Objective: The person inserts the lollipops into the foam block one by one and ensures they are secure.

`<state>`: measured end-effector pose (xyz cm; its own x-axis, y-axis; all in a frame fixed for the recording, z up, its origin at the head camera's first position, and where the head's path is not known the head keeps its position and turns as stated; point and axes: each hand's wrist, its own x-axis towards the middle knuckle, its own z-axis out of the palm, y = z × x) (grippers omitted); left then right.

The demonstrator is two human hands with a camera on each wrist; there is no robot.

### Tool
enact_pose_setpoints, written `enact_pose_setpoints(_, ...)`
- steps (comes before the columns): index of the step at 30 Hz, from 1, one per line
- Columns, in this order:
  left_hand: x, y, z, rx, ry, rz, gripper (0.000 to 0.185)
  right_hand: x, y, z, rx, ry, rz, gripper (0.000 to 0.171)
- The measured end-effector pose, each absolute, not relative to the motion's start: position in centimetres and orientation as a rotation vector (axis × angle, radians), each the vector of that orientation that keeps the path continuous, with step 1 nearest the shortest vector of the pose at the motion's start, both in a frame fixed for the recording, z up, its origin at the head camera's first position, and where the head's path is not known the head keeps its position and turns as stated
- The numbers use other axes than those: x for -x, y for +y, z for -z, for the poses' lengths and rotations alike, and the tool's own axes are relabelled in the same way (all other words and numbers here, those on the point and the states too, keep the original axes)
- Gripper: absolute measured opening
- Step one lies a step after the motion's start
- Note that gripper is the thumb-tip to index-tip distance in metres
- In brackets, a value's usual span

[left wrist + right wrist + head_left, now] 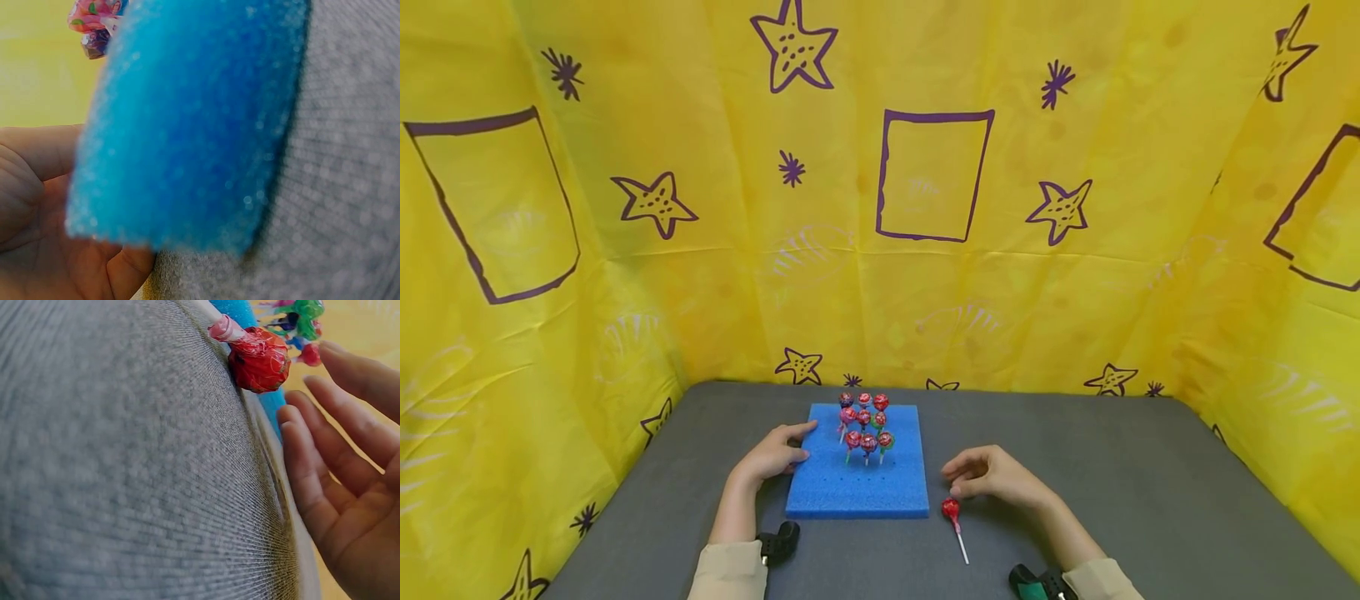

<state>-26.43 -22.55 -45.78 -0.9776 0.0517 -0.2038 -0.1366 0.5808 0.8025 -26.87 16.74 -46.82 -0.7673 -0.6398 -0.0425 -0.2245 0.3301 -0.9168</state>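
A blue foam block lies on the table with several wrapped lollipops standing upright in it, in rows. My left hand holds the block's left edge, thumb over the top and fingers along the side; in the left wrist view the foam hides part of the fingers. A single red-wrapped lollipop lies on the table right of the block, its white stick toward me. Just beyond its head is my right hand, fingers loosely bent and apart from the candy in the right wrist view.
Small holes show in the near part of the foam. The grey table reaches out on both sides. Yellow cloth walls with purple drawings enclose the back and sides.
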Motion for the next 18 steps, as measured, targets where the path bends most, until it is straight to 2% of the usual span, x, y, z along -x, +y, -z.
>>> enact_pose_setpoints(18, 26.32, -22.41, 45.77, 0.078, 2.611, -1.360, 0.055, 26.56, 16.80, 47.74, 0.837, 2.115, 1.418, 0.033)
